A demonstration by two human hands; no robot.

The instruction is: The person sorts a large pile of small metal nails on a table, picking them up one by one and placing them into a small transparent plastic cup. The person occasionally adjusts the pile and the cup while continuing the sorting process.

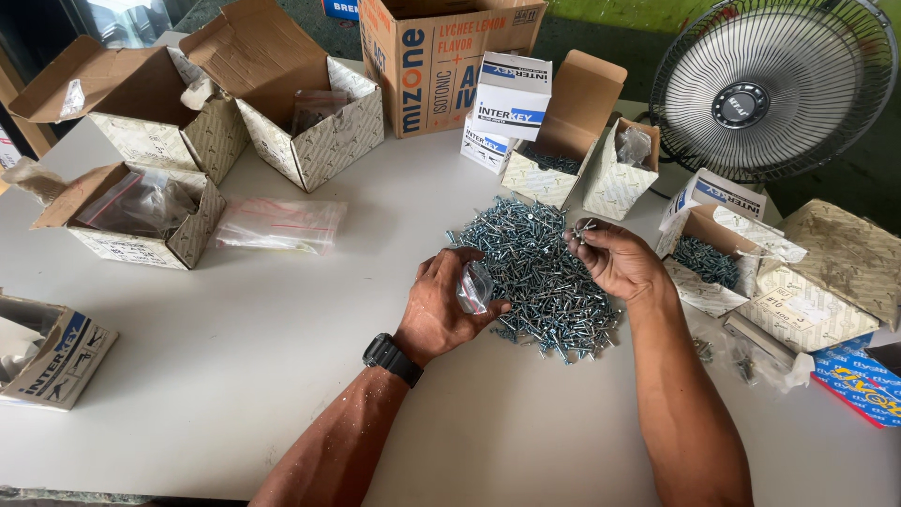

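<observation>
1. The heap of small silver metal screws [544, 272] lies on the white table [235, 376], between the two hands and a little further from the person. The heap is longer from the far left to the near right.
2. The right hand [619, 263] is at the right edge of the heap, touching it. Its fingers are bent together and pinch a few silver screws [582, 228] at the fingertips, just above the far part of the heap.
3. The left hand [446, 305] is at the left edge of the heap. It is curled around a small clear plastic bag [474, 286], and the mouth of the bag seems to face to the right, toward the heap.
4. The pinched screws are up and to the right of the bag, with part of the heap between them. I judge that the right hand is nearer to the loose screws.
5. A black wristwatch [392, 359] is on the left wrist.
</observation>
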